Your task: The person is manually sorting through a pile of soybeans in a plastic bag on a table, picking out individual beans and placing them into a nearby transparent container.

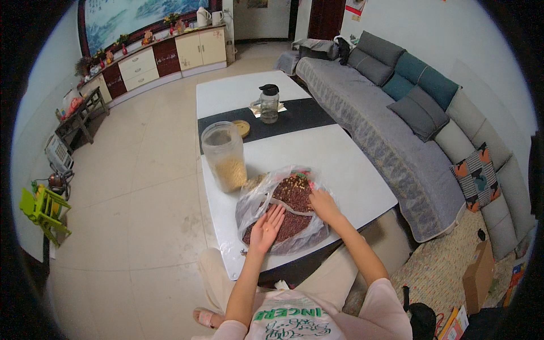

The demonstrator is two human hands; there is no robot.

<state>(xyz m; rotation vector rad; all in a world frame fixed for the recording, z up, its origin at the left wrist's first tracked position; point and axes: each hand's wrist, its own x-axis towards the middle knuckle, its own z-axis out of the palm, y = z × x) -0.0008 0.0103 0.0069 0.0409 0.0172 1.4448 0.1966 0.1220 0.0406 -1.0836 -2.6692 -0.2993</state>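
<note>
The dark red grains (290, 196) sit in a clear plastic bag (310, 242) on the table (351, 164). Scattered pale kernels (298, 180) lie just forward-left of the right hand (323, 205), the nearer; its fingers curl down, grasp not discernible from here. The left hand (266, 229): palm up, fingers extended, released.

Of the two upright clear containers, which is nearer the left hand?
The tall, cylindrical clear plastic jar holding yellow grains; the smaller, black-lidded clear jug stands farther back.

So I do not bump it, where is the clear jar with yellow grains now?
In the head view, the clear jar stands near the left edge of the table, beyond and left of the plastic bag, with a gold lid behind it.
</note>
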